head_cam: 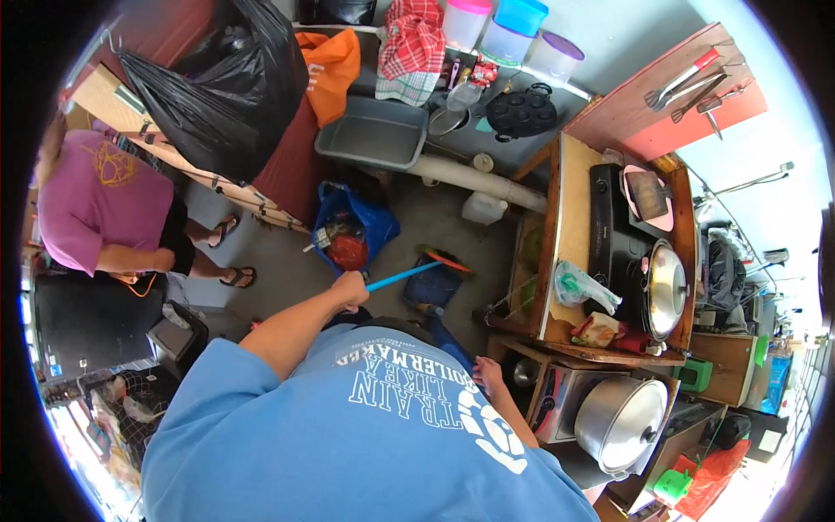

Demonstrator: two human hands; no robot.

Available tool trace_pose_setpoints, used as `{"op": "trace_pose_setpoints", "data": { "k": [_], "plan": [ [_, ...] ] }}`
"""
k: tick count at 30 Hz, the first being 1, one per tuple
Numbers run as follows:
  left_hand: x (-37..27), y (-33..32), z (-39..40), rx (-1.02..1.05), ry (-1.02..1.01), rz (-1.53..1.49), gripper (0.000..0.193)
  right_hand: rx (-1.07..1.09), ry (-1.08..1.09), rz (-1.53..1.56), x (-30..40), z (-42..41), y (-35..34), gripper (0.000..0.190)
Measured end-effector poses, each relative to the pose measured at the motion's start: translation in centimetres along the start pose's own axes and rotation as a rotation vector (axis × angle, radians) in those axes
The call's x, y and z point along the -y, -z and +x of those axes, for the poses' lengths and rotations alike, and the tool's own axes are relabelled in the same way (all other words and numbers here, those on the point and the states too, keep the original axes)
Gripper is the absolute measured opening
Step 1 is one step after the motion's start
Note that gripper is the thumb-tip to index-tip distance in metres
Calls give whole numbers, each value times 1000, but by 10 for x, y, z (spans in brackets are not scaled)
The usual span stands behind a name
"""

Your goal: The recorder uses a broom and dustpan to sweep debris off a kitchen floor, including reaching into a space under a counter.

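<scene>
My left hand [352, 291] is closed around the light-blue handle [404, 276] of a broom. Its orange-edged head with green bristles [449, 260] rests at the far rim of a dark-blue dustpan [433, 284] on the floor. From the dustpan a blue long handle [450, 340] slants up toward my body. My right hand [486, 373] grips the upper end of that handle, its grip partly hidden by my shirt. Just beyond my left hand, a blue bag [378, 225] stands open on the floor with a red plastic item [347, 252] and other refuse inside.
At left stands a person in a purple shirt [111, 196]. A black plastic bag [222, 98] hangs above. A grey basin [372, 134] and white pipe [479, 179] lie ahead. To the right are a wooden table [569, 196] with a stove [607, 215], and a large lidded pot [620, 424].
</scene>
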State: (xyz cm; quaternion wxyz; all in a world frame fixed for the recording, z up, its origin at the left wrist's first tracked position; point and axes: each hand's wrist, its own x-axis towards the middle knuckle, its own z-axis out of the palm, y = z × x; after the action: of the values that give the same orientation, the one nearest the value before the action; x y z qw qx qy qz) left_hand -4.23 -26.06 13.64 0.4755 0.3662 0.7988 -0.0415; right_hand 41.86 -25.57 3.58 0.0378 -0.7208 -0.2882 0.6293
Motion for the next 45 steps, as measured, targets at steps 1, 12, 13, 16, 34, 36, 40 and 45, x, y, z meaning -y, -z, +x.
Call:
{"op": "trace_pose_setpoints", "data": {
  "k": [1,12,13,16,34,36,40,45],
  "plan": [
    [8,2,-3,39,4,34,18,-1,9,5,-3,1,2,33],
    [142,19,-106,-74,-193,-84,28,-44,-77,-129,-51,-36,-50,28],
    [155,15,-107,-128,-227,-31,30,-47,-76,-122,-62,-33,-55,28],
    [177,17,-111,-169,-248,5,32,84,212,-327,-88,-25,-69,30],
    [244,32,-109,-143,-216,29,38,8,108,-279,-91,-84,-137,23],
    [238,32,-106,-143,-216,84,39,105,179,-300,-92,-75,-129,22],
    [223,34,-93,-137,-188,42,40,-38,-16,-268,-56,-84,-123,22],
    [201,28,-68,-132,-172,-5,43,19,-95,-189,-16,-27,-101,27]
  ]
}}
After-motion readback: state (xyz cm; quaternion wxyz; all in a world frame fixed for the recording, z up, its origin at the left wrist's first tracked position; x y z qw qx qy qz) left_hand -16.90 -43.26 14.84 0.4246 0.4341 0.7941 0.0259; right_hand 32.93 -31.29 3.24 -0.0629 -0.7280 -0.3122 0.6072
